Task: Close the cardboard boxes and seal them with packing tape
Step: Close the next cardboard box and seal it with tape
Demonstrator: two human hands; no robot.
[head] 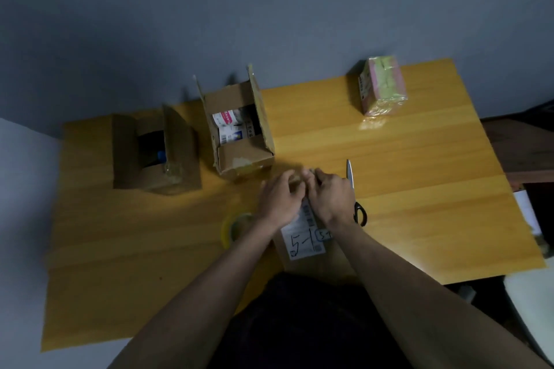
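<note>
**Flaps down, tape not yet on**

Ease off and the flaps of the near box (302,237) could spring up before tape holds them. Your left hand (278,198) and right hand (329,195) press on its far end, fingers curled; whether they pinch anything, blur hides. The tape roll (236,228) lies just left; scissors (356,195) right; two open boxes (239,129) wait beyond

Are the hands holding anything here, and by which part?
Both the left hand and right hand are on the far end of the labelled cardboard box. Motion blur hides whether the fingers grip it or just press.
</note>
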